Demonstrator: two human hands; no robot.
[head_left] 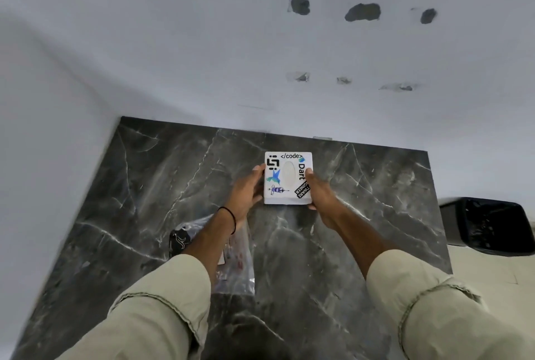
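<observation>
A white square box [288,177] covered in stickers, with an oval opening in its top, sits on the dark marble table [362,215] near the far edge. My left hand [246,191] grips its left side and my right hand [318,190] grips its right side, thumbs on the top edges. The fingers behind the box's sides are hidden. A black band circles my left wrist.
A clear plastic bag [240,255] with printed contents and a small black item [179,239] lie under my left forearm. A black bin [492,226] stands on the floor to the right of the table. White walls enclose the far and left sides.
</observation>
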